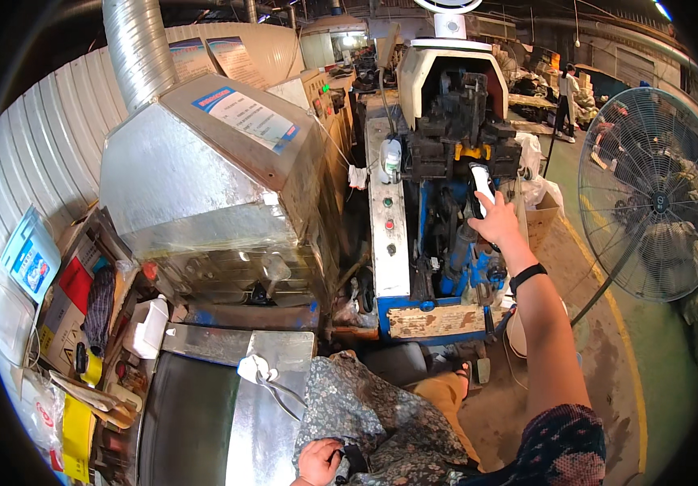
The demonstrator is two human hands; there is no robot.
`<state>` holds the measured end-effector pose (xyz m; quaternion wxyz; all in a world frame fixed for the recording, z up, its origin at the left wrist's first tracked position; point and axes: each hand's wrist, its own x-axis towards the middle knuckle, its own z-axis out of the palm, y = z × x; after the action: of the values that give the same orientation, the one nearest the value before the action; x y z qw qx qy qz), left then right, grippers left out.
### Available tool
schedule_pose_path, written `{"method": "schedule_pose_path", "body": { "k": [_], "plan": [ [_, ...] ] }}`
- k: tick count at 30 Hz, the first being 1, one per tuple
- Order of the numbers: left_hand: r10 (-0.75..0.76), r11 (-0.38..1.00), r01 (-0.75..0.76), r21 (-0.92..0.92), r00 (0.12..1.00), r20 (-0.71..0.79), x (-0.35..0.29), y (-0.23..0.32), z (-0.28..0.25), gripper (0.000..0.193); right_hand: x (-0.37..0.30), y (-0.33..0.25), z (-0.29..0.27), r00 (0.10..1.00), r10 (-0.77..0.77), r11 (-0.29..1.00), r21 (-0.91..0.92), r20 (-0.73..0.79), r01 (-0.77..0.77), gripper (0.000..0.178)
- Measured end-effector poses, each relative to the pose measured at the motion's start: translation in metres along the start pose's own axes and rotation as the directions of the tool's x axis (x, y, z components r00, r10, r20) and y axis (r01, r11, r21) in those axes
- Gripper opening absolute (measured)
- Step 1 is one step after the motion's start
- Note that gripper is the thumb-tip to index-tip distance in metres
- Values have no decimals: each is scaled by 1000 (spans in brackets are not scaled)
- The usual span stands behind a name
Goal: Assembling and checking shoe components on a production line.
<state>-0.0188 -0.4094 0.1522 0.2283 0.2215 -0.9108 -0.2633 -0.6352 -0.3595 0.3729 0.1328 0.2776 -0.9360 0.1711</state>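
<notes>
My right hand (495, 223) reaches forward to the blue and black machine (434, 158). Its fingers are closed on the near end of a long white shoe-shaped piece (481, 180), whose far end points in under a yellow part (472, 151) of the machine. Low in the view, my left hand (319, 462) rests on my flowered apron (365, 405) with its fingers curled, beside a small black thing (355, 460). Whether it grips anything does not show. On a metal ledge (272, 437) to the left lie pliers (278, 390) against a white rounded piece (253, 369).
A large metal hood (203, 162) with a duct stands on the left, above a dark belt (187, 421). Shelves hold a white jug (147, 328) and a yellow tape roll (88, 364). A big fan (653, 194) stands at the right; another person (566, 101) is far behind.
</notes>
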Motion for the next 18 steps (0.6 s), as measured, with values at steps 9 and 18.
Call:
{"method": "schedule_pose_path", "body": {
  "k": [9,18],
  "plan": [
    [48,997,-46,61,998,-45,9,8,-4,11,50,-4,3,998,30,997,73,62,-35,78],
    [2,1000,-1,-25,999,49,15,9,-10,16,98,-6,3,993,86,996,27,75,-88,79]
  ]
}}
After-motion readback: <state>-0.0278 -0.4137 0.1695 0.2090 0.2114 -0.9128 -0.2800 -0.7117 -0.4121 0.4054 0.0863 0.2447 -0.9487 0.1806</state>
